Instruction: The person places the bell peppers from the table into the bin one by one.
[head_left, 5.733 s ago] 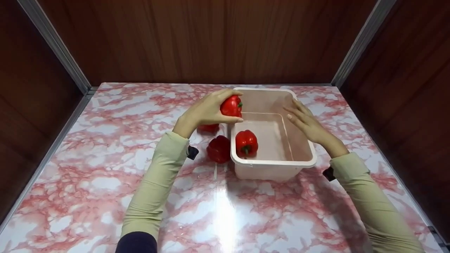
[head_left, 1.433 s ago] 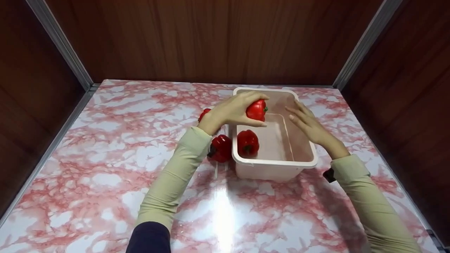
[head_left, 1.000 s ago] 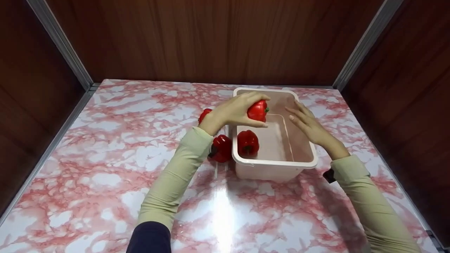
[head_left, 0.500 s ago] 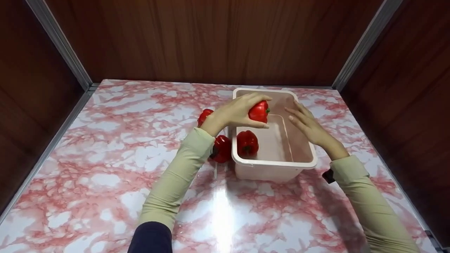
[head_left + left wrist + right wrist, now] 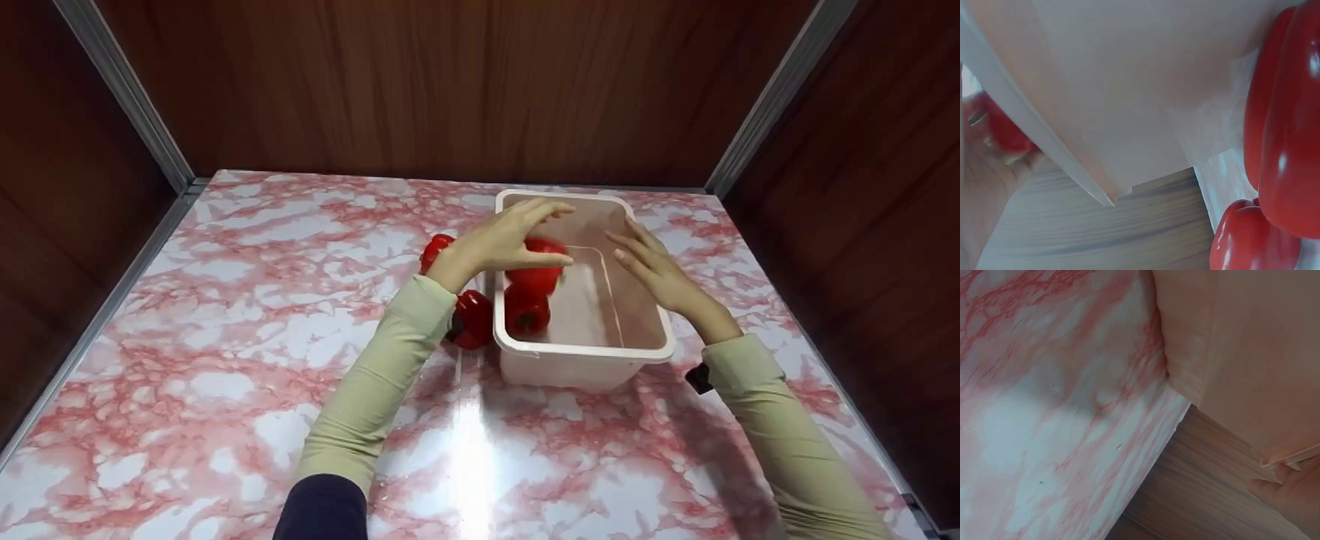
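My left hand (image 5: 499,236) is over the left side of a whitish plastic bin (image 5: 585,350), fingers and thumb spread apart. Just below it a red bell pepper (image 5: 534,279), blurred, is inside the bin, apart from the fingers and partly hidden by the thumb. Another red bell pepper (image 5: 526,311) sits in the bin's near left corner. In the left wrist view the blurred pepper (image 5: 1008,129) shows beyond the bin's rim. My right hand (image 5: 660,276) is at the bin's right rim with fingers extended inward; the right wrist view shows its fingertips (image 5: 1264,486) by the rim.
Two more red bell peppers stand outside the bin on its left: one nearer (image 5: 475,322), one farther (image 5: 435,249) and partly behind the left wrist. The marbled pink-and-white table (image 5: 225,382) is enclosed by dark wood panels (image 5: 450,90) at the back and sides.
The left hand carried a bell pepper rightward over the bin, then let it go. The pepper has dropped out of the fingers into the bin. The right hand has stayed nearly still.
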Action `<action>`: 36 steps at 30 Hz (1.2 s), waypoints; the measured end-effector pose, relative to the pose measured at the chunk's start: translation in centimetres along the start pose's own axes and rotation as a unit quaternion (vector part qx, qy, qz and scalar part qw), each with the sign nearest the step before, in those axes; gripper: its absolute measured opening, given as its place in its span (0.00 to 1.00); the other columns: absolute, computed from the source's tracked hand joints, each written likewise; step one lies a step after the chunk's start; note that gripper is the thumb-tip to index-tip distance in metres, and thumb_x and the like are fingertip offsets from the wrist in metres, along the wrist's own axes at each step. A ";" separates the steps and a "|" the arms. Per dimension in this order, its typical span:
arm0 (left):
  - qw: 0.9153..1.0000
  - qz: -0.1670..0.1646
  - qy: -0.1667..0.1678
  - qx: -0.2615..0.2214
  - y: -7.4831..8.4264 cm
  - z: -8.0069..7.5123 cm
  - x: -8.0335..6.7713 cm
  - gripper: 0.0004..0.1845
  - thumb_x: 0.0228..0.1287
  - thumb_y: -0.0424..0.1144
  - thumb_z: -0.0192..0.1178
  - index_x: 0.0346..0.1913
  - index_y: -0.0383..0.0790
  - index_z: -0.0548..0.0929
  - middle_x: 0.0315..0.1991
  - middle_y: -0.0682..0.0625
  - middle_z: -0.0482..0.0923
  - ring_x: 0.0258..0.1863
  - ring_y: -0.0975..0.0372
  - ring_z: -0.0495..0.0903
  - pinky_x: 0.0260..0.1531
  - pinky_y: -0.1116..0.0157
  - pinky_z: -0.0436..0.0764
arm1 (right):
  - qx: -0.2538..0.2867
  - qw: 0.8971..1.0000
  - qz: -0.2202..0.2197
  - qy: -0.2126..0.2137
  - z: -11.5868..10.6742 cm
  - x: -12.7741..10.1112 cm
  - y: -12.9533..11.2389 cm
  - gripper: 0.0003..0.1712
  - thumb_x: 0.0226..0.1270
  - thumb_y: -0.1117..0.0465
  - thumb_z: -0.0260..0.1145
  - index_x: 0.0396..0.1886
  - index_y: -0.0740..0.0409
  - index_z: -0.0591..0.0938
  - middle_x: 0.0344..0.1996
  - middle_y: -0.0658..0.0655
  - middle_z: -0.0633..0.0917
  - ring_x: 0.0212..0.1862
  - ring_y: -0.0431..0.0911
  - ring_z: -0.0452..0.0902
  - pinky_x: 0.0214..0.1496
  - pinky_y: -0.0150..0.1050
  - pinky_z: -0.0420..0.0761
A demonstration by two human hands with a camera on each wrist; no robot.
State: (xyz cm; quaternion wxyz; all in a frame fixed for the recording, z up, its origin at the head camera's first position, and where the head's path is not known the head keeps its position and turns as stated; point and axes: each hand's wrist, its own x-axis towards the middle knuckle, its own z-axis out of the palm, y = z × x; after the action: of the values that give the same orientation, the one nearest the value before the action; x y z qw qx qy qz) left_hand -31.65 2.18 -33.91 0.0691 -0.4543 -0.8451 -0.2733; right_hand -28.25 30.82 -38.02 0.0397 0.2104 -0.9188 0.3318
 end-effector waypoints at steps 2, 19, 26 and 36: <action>1.000 0.009 0.011 -0.011 -0.1 -0.1 -0.1 0.38 0.54 0.64 0.59 0.65 0.50 0.66 0.60 0.54 0.69 0.58 0.65 0.68 0.58 0.71 0.66 | -0.002 1.000 0.001 0.000 0.0 0.0 0.0 0.27 0.72 0.46 0.47 0.66 0.51 0.68 0.73 0.59 0.47 0.72 0.58 0.36 0.68 0.62 0.39; 1.000 -0.023 -0.006 -0.011 -1.7 -0.4 -1.9 0.33 0.57 0.64 0.55 0.62 0.50 0.69 0.60 0.55 0.68 0.60 0.65 0.64 0.62 0.68 0.63 | -0.006 1.000 -0.004 0.000 0.0 0.1 0.1 0.27 0.73 0.49 0.47 0.66 0.54 0.68 0.73 0.61 0.46 0.72 0.60 0.36 0.67 0.63 0.38; 0.999 -0.047 -0.010 -0.007 -2.3 -0.4 -2.8 0.34 0.56 0.65 0.54 0.62 0.52 0.69 0.60 0.55 0.68 0.59 0.64 0.64 0.61 0.66 0.65 | -0.001 1.000 -0.001 -0.004 0.1 0.2 0.2 0.27 0.73 0.48 0.47 0.66 0.56 0.68 0.73 0.61 0.46 0.72 0.59 0.35 0.67 0.63 0.38; 0.999 -0.043 0.009 -0.008 -3.0 -0.4 -3.4 0.33 0.57 0.66 0.53 0.62 0.53 0.69 0.60 0.56 0.68 0.60 0.64 0.64 0.61 0.64 0.65 | -0.005 1.000 -0.002 -0.009 0.0 0.1 0.1 0.27 0.72 0.49 0.49 0.66 0.54 0.68 0.73 0.61 0.45 0.72 0.59 0.35 0.67 0.64 0.39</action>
State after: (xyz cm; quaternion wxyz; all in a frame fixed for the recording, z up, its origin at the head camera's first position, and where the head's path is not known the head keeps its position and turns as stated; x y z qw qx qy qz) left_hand -32.14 -1.85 -36.07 0.0611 -0.4159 -0.8610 -0.2863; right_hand -28.39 30.88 -38.07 0.0331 0.2152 -0.9204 0.3247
